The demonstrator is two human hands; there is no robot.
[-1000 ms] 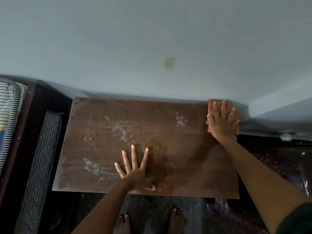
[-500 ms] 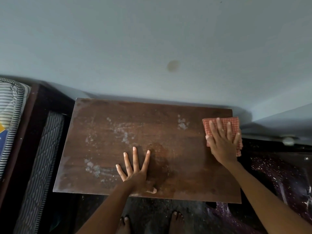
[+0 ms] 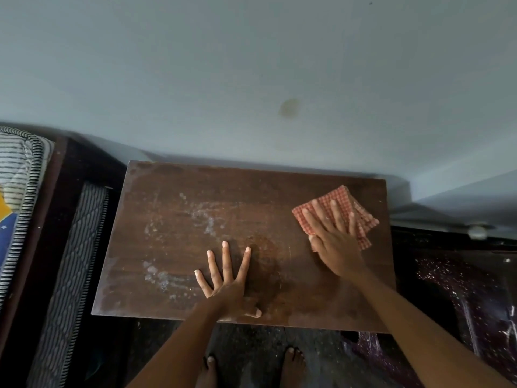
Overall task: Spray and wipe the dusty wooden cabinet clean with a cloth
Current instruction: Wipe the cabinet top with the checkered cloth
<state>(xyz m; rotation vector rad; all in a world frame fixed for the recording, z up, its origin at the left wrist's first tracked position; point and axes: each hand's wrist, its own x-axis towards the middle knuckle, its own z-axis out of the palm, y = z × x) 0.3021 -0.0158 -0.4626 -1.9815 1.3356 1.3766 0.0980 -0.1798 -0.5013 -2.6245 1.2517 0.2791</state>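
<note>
Cloth (image 3: 344, 198) has slid left from cabinet's (image 3: 279, 186) right edge under flat-fingered right hand (image 3: 335, 245); left hand (image 3: 226, 287) splayed flat, bracing; mid-wipe, next stroke should reach dust smears (image 3: 207, 217) centre-left.

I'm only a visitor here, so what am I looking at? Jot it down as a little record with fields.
Surface: wooden cabinet top, brown, standing against a pale wall
Cloth: red checked, folded, on the right rear part of the top
Right hand: flat on the cloth, fingers straight, pressing it down
Left hand: fingers spread, flat on bare wood near the front edge
Dirt: whitish smears left of centre, not yet wiped
Beside it: striped mattress at left
Below: bare feet on the floor
</note>
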